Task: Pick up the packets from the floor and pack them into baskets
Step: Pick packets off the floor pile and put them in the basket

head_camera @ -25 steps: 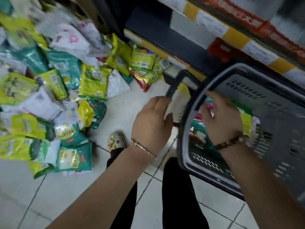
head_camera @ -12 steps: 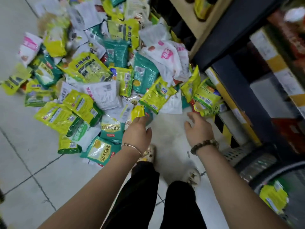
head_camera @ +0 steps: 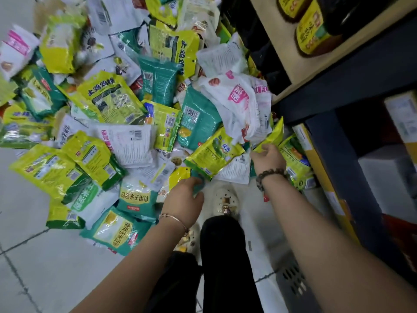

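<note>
A big heap of yellow, teal and white packets covers the tiled floor ahead of me. My left hand is low at the near edge of the heap, its fingers closed on a small teal packet beside a yellow one. Close to the shelf base, my right hand pinches the lower edge of an upright yellow packet. A corner of the grey slotted basket shows at the bottom right, behind my right forearm.
A store shelf unit runs along the right, with bottles on its upper board and boxes below. My legs and pale shoes stand between my hands. Bare tiles lie to the lower left.
My view swung from the basket to the heap on the floor. Both hands left the basket, reached down to the packets and closed on one each.
</note>
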`<action>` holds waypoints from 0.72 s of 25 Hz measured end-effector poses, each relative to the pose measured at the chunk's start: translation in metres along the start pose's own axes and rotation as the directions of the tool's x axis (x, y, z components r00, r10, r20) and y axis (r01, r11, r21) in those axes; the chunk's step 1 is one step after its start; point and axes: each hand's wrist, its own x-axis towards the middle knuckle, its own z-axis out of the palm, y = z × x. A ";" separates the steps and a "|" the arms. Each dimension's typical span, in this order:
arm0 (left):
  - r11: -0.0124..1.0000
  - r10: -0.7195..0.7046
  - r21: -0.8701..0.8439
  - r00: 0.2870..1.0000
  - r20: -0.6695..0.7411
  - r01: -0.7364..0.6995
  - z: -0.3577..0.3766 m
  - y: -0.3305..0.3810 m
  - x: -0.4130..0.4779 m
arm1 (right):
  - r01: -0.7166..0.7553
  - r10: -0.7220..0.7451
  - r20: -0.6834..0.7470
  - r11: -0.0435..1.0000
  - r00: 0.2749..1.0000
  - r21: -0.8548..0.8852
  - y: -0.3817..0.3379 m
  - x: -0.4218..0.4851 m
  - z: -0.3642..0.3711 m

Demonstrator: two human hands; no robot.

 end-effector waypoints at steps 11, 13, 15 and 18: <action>0.953 -0.118 -0.279 0.993 0.031 0.122 0.026 0.058 0.109 | 0.127 -0.129 0.012 0.949 0.992 -0.288 -0.053 0.152 0.032; 0.921 -0.144 -0.360 0.989 0.037 0.148 0.027 0.060 0.123 | 0.119 -0.137 -0.059 0.962 0.989 -0.245 -0.051 0.154 0.032; 0.826 -0.187 -0.532 0.981 0.051 0.185 0.022 0.060 0.130 | 0.119 -0.129 -0.130 0.989 0.983 -0.087 -0.048 0.145 0.023; 0.634 -0.226 -0.736 0.967 0.116 0.236 0.009 0.062 0.127 | 0.226 -0.211 -0.082 0.924 0.974 0.310 -0.042 0.104 -0.002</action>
